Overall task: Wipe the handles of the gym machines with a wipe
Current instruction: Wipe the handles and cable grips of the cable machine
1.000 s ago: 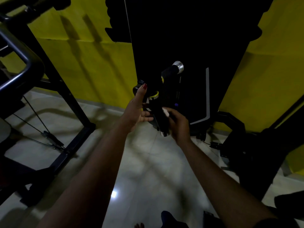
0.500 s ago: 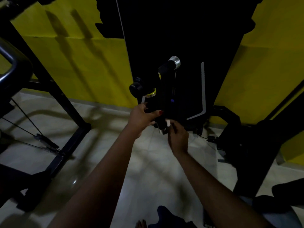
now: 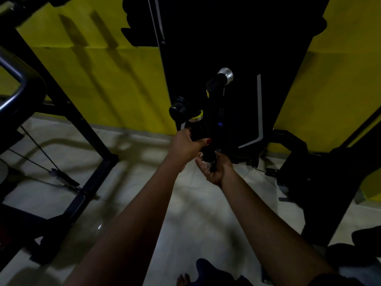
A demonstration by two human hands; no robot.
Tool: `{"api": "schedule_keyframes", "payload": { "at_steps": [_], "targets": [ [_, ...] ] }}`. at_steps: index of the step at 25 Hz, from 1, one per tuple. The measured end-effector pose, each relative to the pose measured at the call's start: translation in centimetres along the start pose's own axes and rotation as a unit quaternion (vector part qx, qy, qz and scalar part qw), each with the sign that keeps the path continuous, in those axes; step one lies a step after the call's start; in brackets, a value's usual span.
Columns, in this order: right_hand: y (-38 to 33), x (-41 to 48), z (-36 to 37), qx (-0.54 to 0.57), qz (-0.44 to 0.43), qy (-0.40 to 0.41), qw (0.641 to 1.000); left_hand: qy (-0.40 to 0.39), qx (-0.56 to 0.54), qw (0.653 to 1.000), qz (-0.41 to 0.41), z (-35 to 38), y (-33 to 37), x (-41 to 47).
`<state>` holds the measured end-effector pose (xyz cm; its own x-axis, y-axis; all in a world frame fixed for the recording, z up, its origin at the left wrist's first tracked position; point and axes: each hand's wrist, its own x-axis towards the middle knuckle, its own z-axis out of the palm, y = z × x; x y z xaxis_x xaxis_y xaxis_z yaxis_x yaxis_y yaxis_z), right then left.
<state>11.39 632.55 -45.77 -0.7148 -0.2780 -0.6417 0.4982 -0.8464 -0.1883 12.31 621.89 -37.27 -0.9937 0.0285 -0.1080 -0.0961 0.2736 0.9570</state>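
Head cam: my left hand (image 3: 185,147) is gripping the rigid, probably swingy handle (image 3: 199,131) mid-shaft, right hand (image 3: 218,172) is cupping its end through the limp wipe (image 3: 205,162)

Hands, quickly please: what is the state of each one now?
Left hand: grips the black handle.
Right hand: curled round the lower end of the black handle.
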Motion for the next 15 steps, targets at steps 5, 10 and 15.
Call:
{"api": "schedule_keyframes", "payload": {
  "at_steps": [5, 10, 15],
  "targets": [
    [1.5, -1.9, 0.4, 0.169, -0.077, 0.059, 0.981, -0.008, 0.001, 1.0, -0.003, 0.0, 0.4, -0.2],
    [3.1, -4.0, -0.7, 0.107, -0.149, 0.149, 0.972, -0.01, -0.016, 1.0, -0.018, 0.1, 0.3, 0.1],
    [1.7, -3.4, -0.1, 0.145, -0.103, 0.09, 0.98, -0.009, -0.014, 1.0, -0.014, -0.1, 0.1, 0.0]
  ]
}}
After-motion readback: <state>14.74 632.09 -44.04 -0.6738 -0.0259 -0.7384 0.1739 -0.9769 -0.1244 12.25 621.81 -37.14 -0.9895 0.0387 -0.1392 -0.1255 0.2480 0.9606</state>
